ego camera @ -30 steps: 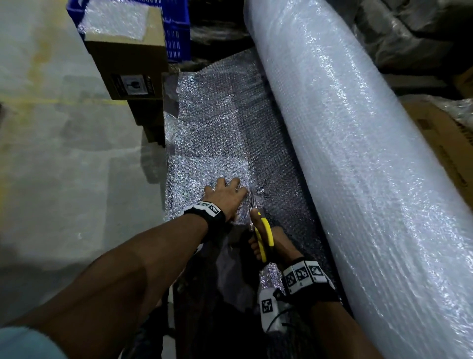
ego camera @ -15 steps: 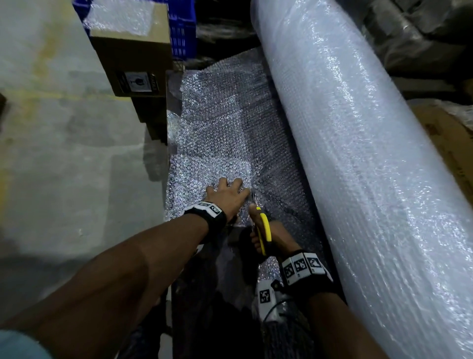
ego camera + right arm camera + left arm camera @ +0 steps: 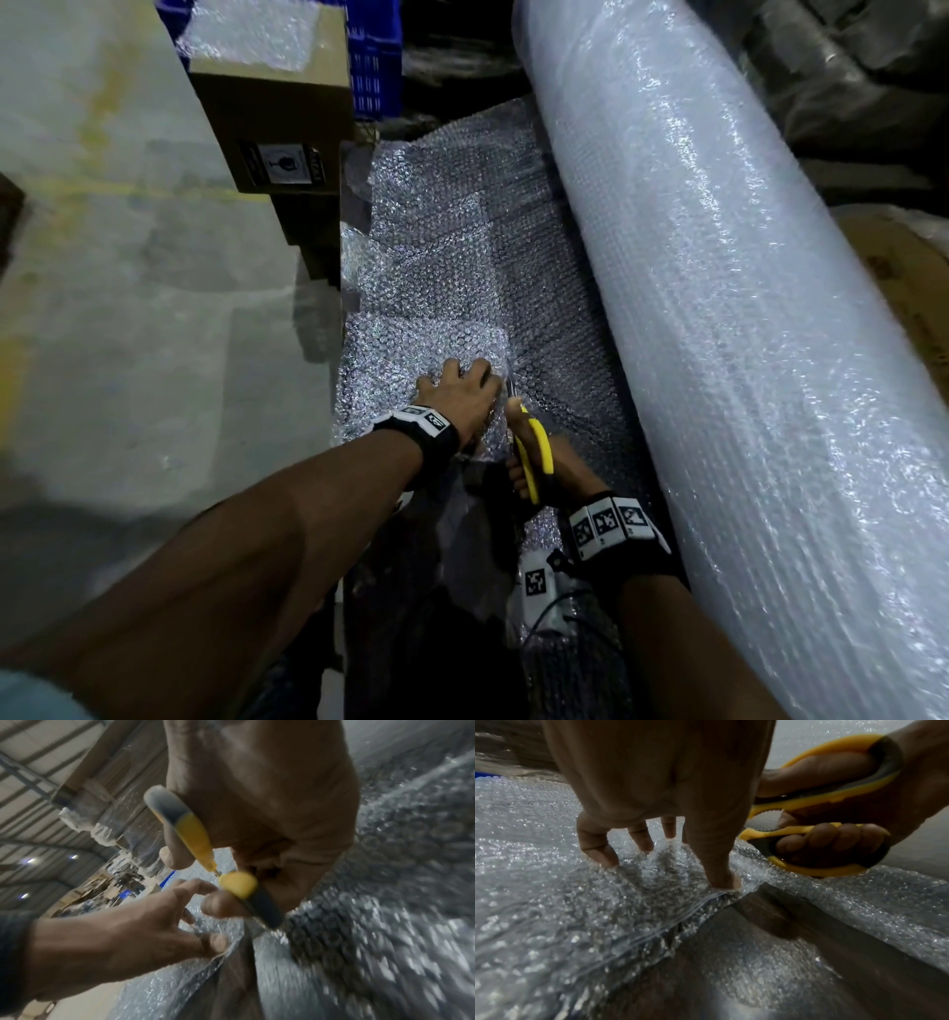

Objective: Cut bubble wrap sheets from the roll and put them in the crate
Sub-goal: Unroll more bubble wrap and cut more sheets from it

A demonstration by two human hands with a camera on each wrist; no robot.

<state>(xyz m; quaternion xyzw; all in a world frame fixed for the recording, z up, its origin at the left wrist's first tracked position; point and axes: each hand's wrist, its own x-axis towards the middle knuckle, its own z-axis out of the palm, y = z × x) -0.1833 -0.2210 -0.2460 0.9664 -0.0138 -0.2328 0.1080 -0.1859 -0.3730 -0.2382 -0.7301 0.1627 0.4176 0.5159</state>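
Observation:
A very large bubble wrap roll (image 3: 719,308) lies along the right. Its unrolled sheet (image 3: 447,246) spreads flat to the roll's left. My left hand (image 3: 459,390) presses spread fingertips (image 3: 598,858) and the thumb down on the sheet (image 3: 539,902), just left of the cut line. Close on its right, my right hand (image 3: 544,467) grips yellow-handled scissors (image 3: 534,452) with the blades pointing away into the sheet. The blades are mostly hidden. The handles (image 3: 816,801) stand near together, fingers through the loops. A cut edge (image 3: 670,923) runs back toward me. The blue crate (image 3: 372,56) stands at the far end.
A cardboard box (image 3: 272,118) with a piece of bubble wrap (image 3: 251,31) on top stands left of the crate, on more stacked boxes. Bare concrete floor (image 3: 128,334) lies to the left. Wrapped dark bundles and cardboard (image 3: 904,288) lie behind the roll.
My right hand has edged the scissors a little farther away along the cut. The left hand stays pressed on the same spot of the sheet.

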